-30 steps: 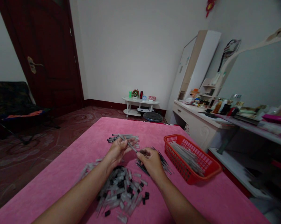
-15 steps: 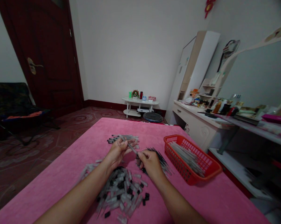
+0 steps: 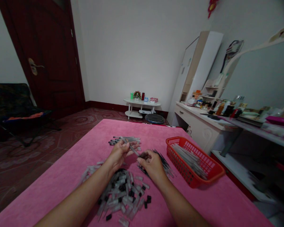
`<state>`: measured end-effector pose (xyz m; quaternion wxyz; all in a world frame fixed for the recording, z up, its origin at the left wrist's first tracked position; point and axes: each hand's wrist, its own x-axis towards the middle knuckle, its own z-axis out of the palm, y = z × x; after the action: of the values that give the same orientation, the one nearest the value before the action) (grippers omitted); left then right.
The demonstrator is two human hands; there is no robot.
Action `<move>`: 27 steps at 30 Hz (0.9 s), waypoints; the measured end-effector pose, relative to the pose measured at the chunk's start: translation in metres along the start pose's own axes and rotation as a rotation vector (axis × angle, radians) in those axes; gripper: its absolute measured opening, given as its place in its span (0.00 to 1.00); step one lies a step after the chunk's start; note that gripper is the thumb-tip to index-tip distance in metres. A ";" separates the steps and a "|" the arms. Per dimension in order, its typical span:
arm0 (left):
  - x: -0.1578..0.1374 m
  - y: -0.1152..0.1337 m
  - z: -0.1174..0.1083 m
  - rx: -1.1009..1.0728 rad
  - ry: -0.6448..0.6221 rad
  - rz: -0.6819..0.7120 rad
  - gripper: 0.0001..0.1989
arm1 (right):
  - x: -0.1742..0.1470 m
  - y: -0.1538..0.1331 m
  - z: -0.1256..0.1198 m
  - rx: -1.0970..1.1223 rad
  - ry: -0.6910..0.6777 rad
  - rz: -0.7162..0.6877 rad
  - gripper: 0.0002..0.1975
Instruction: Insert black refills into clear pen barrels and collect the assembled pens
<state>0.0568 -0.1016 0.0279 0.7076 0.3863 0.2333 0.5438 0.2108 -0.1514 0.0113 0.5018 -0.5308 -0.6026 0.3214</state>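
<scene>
A slim, see-through grey pen (image 3: 133, 150) slants across the gap between my hands. My left hand (image 3: 119, 154) is closed on its upper part, thumb on top. At the lower end, my right hand (image 3: 151, 162) curls its thumb and fingers around the dark tip; part of the grip is hidden. Just under my right hand lie dark, thin pen refills (image 3: 165, 164). Beyond my left hand rests a stack of pens with dark ends (image 3: 113, 141). Nearer to me is a heap of clear pen caps (image 3: 126, 198) mixed with small black pieces (image 3: 148, 199).
A red plastic basket (image 3: 196, 179) holding pale, thin sticks (image 3: 189, 159) stands on the right of the pink cloth-covered table (image 3: 68, 179). Farther right is a white dresser (image 3: 203, 126) with bottles. A folding chair (image 3: 14, 107) stands by the door at left.
My right hand's fingers have shifted and loosened slightly around the pen's lower end. My left hand and the pen stay almost where they were.
</scene>
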 end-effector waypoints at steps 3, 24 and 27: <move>0.001 0.000 0.000 -0.002 -0.004 0.003 0.13 | 0.000 -0.001 0.000 0.019 -0.080 0.063 0.15; -0.002 0.003 0.003 0.003 0.057 -0.026 0.12 | 0.000 -0.002 0.000 0.079 -0.109 0.104 0.21; -0.002 0.003 0.004 -0.011 0.063 -0.027 0.12 | -0.001 -0.004 0.000 0.124 -0.052 0.066 0.13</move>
<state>0.0574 -0.1048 0.0326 0.7094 0.3617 0.2578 0.5473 0.2096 -0.1532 0.0151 0.5068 -0.5099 -0.5766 0.3882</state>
